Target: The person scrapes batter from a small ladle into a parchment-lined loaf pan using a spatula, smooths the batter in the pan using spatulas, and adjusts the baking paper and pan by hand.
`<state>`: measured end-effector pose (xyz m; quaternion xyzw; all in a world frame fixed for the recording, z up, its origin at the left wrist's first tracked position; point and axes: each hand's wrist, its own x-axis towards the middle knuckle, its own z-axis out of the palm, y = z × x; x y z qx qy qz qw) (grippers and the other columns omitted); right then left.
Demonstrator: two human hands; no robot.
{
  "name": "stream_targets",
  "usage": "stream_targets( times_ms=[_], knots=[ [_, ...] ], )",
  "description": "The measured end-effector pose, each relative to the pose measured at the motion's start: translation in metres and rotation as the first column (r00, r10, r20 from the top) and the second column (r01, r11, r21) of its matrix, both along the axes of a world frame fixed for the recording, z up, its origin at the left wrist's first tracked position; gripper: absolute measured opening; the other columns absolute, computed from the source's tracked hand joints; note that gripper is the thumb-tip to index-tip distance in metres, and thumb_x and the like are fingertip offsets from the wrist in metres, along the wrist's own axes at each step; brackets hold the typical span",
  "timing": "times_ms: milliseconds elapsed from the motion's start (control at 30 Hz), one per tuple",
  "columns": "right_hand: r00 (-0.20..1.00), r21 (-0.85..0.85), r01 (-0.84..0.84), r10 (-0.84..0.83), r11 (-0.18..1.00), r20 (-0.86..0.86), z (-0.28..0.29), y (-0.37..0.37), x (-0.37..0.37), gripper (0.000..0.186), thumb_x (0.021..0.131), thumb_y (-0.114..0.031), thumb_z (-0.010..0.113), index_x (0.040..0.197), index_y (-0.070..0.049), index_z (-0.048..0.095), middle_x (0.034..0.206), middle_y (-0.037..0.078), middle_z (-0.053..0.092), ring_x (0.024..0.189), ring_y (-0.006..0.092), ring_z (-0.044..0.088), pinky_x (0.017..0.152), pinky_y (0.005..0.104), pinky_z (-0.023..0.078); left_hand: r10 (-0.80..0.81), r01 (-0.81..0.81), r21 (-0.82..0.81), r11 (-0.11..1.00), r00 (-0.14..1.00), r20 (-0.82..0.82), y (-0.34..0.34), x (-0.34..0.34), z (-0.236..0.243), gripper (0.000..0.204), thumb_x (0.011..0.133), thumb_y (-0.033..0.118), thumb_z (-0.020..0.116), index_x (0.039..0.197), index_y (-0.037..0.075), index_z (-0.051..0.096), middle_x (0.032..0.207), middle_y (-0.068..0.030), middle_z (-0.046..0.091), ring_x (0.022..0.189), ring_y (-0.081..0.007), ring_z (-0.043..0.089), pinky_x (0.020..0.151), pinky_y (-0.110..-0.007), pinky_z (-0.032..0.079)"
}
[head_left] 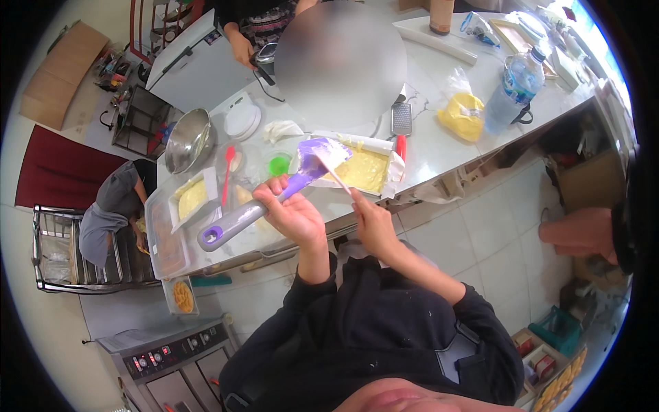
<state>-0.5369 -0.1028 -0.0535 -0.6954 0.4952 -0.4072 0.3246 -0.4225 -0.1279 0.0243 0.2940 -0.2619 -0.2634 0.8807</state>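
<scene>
My left hand (299,218) is closed around the grey handle of a purple spatula (299,181), its blade smeared with pale batter. In my right hand (375,228) is a thin pale stick (337,178), pinched near its lower end, with its far end against the spatula's blade. Just beyond the blade lies a paper-lined rectangular pan (397,172) of yellow batter (362,169). To the left stands a smaller lined pan (180,223) with similar batter. Between them are a red spatula (227,172) and a small green cup (279,165).
A metal bowl (180,141), a plastic tub (167,251), a grater (401,119), a yellow bag (461,117) and a water bottle (513,89) stand on the counter. Across it a person's hand (240,51) holds a dark device. Another person (117,206) bends at the left.
</scene>
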Motion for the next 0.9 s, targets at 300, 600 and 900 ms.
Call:
stream_targets(
  times_ms=[300, 600, 900],
  knots=[
    [0.986, 0.242, 0.082, -0.044, 0.967, -0.16, -0.009, -0.036, -0.018, 0.029, 0.085, -0.013, 0.041, 0.111, -0.003, 0.047, 0.067, 0.025, 0.053, 0.067, 0.0391, 0.054, 0.06, 0.0432, 0.041, -0.019, 0.02, -0.038, 0.999, 0.999, 0.03, 0.003, 0.02, 0.0, 0.03, 0.087, 0.036, 0.043, 0.073, 0.011, 0.033, 0.071, 0.0009, 0.032, 0.072, -0.012, 0.034, 0.076, -0.028, 0.031],
    [0.999, 0.002, -0.021, 0.021, 1.0, 0.036, 0.017, -0.012, 0.013, 0.028, 0.084, -0.013, 0.044, 0.111, -0.006, 0.048, 0.071, 0.025, 0.054, 0.068, 0.0403, 0.053, 0.061, 0.0428, 0.042, -0.068, 0.068, -0.009, 0.998, 0.996, 0.058, -0.005, 0.023, -0.009, 0.029, 0.088, 0.034, 0.042, 0.073, 0.011, 0.032, 0.07, 0.0008, 0.032, 0.071, -0.012, 0.033, 0.077, -0.027, 0.03],
    [0.989, 0.229, 0.099, -0.071, 0.968, -0.128, 0.016, -0.043, -0.005, 0.027, 0.084, -0.01, 0.042, 0.109, -0.004, 0.049, 0.066, 0.024, 0.053, 0.064, 0.0398, 0.053, 0.056, 0.0434, 0.04, -0.117, 0.119, -0.034, 0.992, 0.992, 0.045, -0.001, 0.029, -0.005, 0.029, 0.087, 0.034, 0.044, 0.073, 0.012, 0.032, 0.069, 0.0009, 0.031, 0.07, -0.0121, 0.032, 0.076, -0.028, 0.03]
  ],
)
